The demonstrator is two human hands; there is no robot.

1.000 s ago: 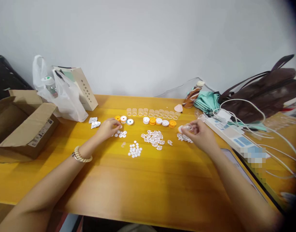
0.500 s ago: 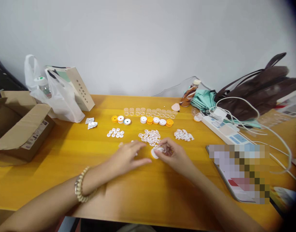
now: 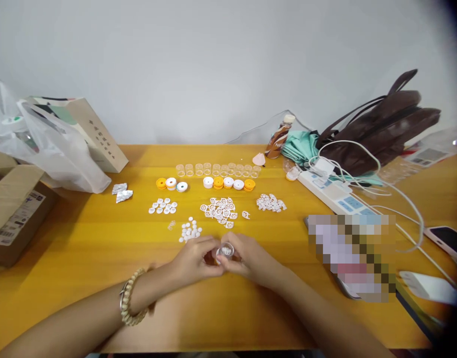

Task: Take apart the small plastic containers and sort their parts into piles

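Between my two hands is a small clear plastic cup (image 3: 227, 248) with white bits inside; its lower part is hidden by fingers. My left hand (image 3: 198, 256), with a beaded bracelet on the wrist, is closed on the cup's left side. Opposite it, my right hand (image 3: 252, 258) grips the right side, thumb across the front. Small white round pieces (image 3: 191, 229) lie just beyond my left hand. Farther off is a pile of white openwork pieces (image 3: 221, 209), with another white pile (image 3: 271, 203) to its right and white discs (image 3: 163, 206) to its left.
Clear cups (image 3: 216, 170) stand in a back row, behind orange and white caps (image 3: 228, 183). Foil packets (image 3: 124, 195), a cardboard box (image 3: 23, 219) and a plastic bag (image 3: 60, 154) are leftward. Rightward are a bottle (image 3: 278, 138), a power strip (image 3: 325, 191) with cables and a dark bag (image 3: 377, 132).
My left hand has moved in and closed on the clear cup beside my right hand. Both hands are now lower in view, uncovering the small white round pieces. The camera view has shifted to the right.
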